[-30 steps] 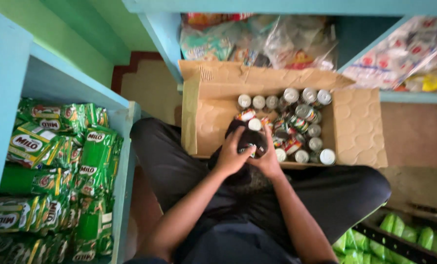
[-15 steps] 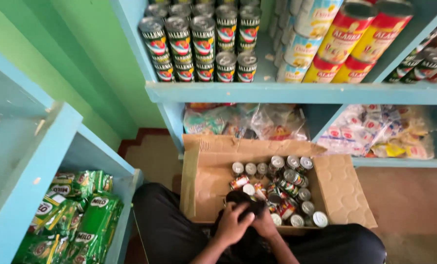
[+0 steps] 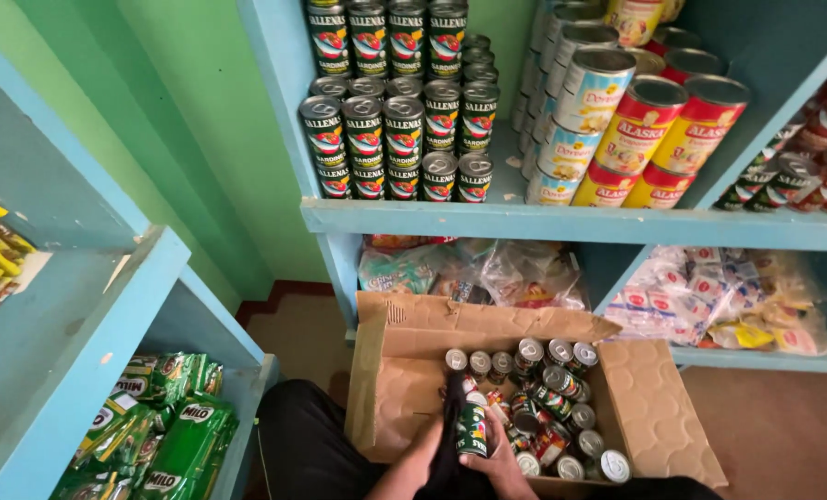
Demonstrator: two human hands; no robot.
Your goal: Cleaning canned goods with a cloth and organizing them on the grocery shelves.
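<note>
A green-labelled can (image 3: pixel 472 429) stands upright over the open box (image 3: pixel 659 421), pinched by the right hand (image 3: pixel 506 460) (fingers wrapped round its base). The left hand (image 3: pixel 427 454) curls beside a dark cloth (image 3: pixel 450 435); its grip is unclear. More cans (image 3: pixel 552 407) fill the box below the shelf (image 3: pixel 561 222).

Two bare forearms enter from the lower edge of the head view. The left hand (image 3: pixel 422 456) and right hand (image 3: pixel 506 463) carry no gloves, rings or watch that can be made out. No sleeve reaches the forearms. The legs are covered by black trousers (image 3: pixel 307 435) of plain, unmarked fabric.
</note>
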